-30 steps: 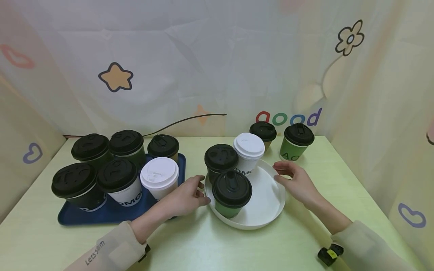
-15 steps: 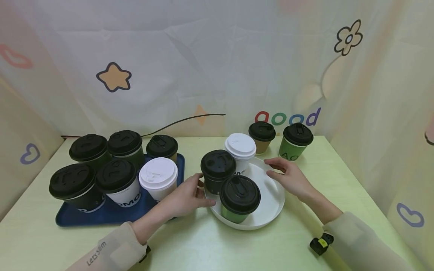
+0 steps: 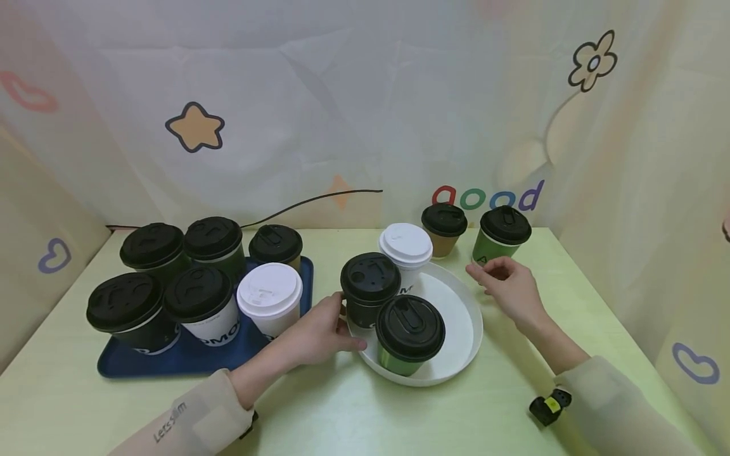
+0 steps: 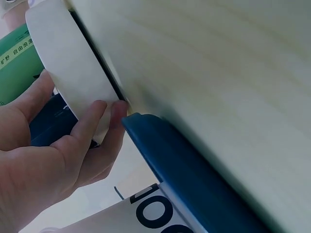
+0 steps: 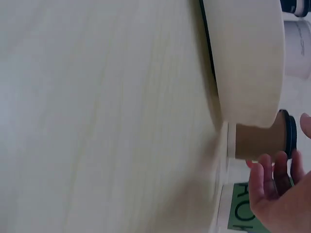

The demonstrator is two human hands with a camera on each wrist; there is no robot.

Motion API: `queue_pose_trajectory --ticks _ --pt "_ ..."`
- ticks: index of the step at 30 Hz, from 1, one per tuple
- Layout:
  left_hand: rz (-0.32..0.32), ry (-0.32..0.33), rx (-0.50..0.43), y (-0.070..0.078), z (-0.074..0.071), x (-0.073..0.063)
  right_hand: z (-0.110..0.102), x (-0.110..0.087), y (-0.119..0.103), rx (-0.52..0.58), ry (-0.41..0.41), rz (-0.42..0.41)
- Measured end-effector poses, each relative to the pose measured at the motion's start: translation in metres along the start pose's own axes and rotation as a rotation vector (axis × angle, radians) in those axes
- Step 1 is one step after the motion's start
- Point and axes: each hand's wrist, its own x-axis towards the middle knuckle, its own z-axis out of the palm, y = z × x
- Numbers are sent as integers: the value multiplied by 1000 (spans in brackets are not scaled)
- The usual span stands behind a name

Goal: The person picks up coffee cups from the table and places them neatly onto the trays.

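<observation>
My left hand (image 3: 322, 332) is at the left side of a round white raised-rim tray (image 3: 470, 316). Its thumb reaches over the rim while bent fingers press the outer wall, seen in the left wrist view (image 4: 73, 53) too. On this tray stand a black cup (image 3: 365, 310) with black lid, a green cup (image 3: 407, 361) with black lid, and a white cup (image 3: 406, 244) with white lid. My right hand (image 3: 513, 288), loosely curled and holding nothing, is off the tray's right side. Its fingers are in front of a second green cup (image 3: 493, 247).
A brown cup (image 3: 443, 244) with black lid stands behind the tray. On the left, a blue rectangular tray (image 3: 228, 361) bears several lidded cups, including a white-lidded cup (image 3: 270, 297) close to my left forearm. A printed curtain (image 3: 365, 114) encloses the table (image 3: 342, 418).
The round tray's cups have shifted around counterclockwise: white leftward, black toward me, green rightward. My right hand moved inward over the rim, then withdrew rightward off it. The left hand stayed at the rim.
</observation>
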Motion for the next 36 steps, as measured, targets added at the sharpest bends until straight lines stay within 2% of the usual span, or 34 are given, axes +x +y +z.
queue_pose_trajectory --ticks 3,6,12,24,32,36 --pt "-9 -3 -1 1 0 0 -7 4 6 -40 113 74" --pt "-17 -7 -8 1 0 0 -12 9 12 -79 193 113" --pt "-21 -4 -5 1 2 1 -17 19 21 -63 256 166" --pt "-43 17 30 3 2 2 -23 33 26 -21 196 134" --pt "-38 17 39 3 0 2 -27 49 30 107 127 79" --pt "-35 18 37 2 0 2 -29 56 29 127 98 71"
